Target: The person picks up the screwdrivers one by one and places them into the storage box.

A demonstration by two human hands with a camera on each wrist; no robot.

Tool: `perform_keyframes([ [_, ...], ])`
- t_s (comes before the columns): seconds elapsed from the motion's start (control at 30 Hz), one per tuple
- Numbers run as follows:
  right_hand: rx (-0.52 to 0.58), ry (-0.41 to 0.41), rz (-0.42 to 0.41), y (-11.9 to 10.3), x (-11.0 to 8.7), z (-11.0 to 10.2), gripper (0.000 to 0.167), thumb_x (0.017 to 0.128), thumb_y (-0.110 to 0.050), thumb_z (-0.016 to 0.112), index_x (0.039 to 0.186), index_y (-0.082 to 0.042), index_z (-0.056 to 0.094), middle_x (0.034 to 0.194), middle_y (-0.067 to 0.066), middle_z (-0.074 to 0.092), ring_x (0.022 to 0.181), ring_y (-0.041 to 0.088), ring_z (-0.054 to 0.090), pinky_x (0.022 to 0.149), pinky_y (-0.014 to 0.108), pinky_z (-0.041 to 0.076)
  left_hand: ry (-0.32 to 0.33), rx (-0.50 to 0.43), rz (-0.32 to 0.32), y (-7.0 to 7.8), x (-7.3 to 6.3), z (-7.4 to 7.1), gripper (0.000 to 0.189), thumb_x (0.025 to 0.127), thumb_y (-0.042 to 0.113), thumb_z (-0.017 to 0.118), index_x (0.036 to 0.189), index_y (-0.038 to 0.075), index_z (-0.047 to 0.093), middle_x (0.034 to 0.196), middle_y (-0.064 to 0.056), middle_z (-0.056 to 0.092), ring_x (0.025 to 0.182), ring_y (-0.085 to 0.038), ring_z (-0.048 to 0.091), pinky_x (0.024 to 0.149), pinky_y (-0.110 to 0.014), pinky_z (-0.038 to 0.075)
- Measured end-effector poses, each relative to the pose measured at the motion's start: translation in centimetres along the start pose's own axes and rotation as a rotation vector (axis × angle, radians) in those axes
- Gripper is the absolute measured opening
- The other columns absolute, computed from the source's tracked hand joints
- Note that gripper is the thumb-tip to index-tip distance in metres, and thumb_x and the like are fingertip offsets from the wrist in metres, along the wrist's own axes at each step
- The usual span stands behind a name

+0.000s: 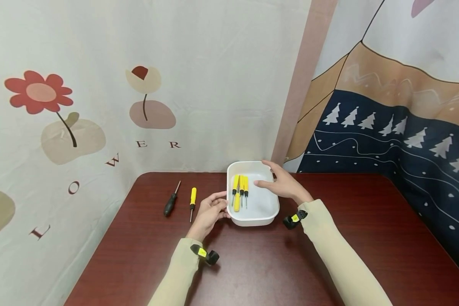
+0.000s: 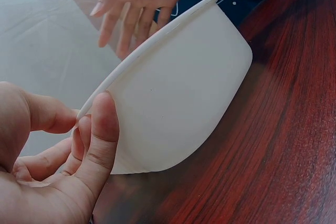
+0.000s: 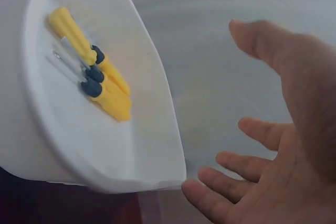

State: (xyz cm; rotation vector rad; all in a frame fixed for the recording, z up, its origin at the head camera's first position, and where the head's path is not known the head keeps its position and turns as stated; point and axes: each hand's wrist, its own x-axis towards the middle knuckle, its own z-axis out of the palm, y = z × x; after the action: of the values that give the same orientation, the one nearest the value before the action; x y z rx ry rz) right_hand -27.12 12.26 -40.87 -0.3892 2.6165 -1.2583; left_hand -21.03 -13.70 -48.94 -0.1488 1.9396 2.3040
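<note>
Head view, with the tub (image 1: 252,222) as the clock's centre and twelve at the far wall: the tub sits at the back of the desk (image 1: 386,221), four yellow drivers (image 1: 246,182) lying inside towards nine. Three handles point to twelve, one to six. Outside, also around nine, lie a yellow driver (image 1: 193,196) and, farther out, a black driver (image 1: 170,205).

The left grip (image 1: 210,212) pinches the rim at eight. The right grip (image 1: 284,185) is wide, thumb and fingers spread by the rim at one to two; whether a fingertip touches, I cannot tell.

The step in hand looks like steadying or placing the tub. To do it well, the left grip should hold firmly without pulling the rim down, while the right grip takes the opposite rim before any weight shifts. Lifting from eight alone would probably tip the tub and send the loose drivers sliding towards two, so even support on both sides seems best.
</note>
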Motion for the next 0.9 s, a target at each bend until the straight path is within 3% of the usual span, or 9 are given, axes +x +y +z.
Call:
perform_keyframes([
  [0.2, 0.066, 0.031, 0.04, 1.3, -0.7, 0.2, 0.088, 0.093, -0.042, 0.073, 0.163, -0.017, 0.026, 0.165, 0.017, 0.034, 0.148, 0.04, 0.041, 0.112, 0.058, 0.048, 0.007, -0.003, -0.001, 0.0, 0.0, 0.0, 0.042, 0.097, -0.005, 0.059, 0.139, -0.003, 0.057, 0.096, -0.014, 0.064, 0.068, -0.016, 0.061, 0.06, -0.025, 0.059],
  [0.47, 0.156, 0.057, 0.159, 3.0, -1.5, 0.3, 0.085, 0.096, -0.043, 0.069, 0.162, -0.012, 0.026, 0.162, 0.017, 0.038, 0.144, 0.037, 0.046, 0.116, 0.053, 0.046, 0.009, -0.005, -0.003, -0.1, 0.0, 0.0, 0.042, 0.097, -0.005, 0.059, 0.139, -0.003, 0.057, 0.095, -0.013, 0.064, 0.069, -0.016, 0.061, 0.061, -0.025, 0.059],
  [0.67, 0.223, 0.053, 0.21, 4.0, -2.2, 0.4, 0.076, 0.098, -0.041, 0.067, 0.158, -0.009, 0.034, 0.151, 0.02, 0.051, 0.125, 0.034, 0.065, 0.11, 0.047, 0.052, 0.019, 0.0, -0.004, -0.1, -0.1, 0.0, 0.041, 0.097, -0.004, 0.06, 0.138, -0.002, 0.058, 0.098, -0.017, 0.065, 0.069, -0.016, 0.061, 0.062, -0.025, 0.059],
  [0.9, 0.271, 0.076, 0.17, 4.9, -3.0, 1.0, 0.057, 0.101, -0.027, 0.063, 0.15, -0.001, 0.047, 0.138, 0.023, 0.061, 0.102, 0.024, 0.073, 0.094, 0.041, 0.062, 0.009, 0.018, -0.008, -0.2, 0.0, -0.1, 0.04, 0.097, -0.002, 0.061, 0.138, 0.001, 0.059, 0.1, -0.017, 0.065, 0.072, -0.017, 0.062, 0.064, -0.025, 0.06],
])
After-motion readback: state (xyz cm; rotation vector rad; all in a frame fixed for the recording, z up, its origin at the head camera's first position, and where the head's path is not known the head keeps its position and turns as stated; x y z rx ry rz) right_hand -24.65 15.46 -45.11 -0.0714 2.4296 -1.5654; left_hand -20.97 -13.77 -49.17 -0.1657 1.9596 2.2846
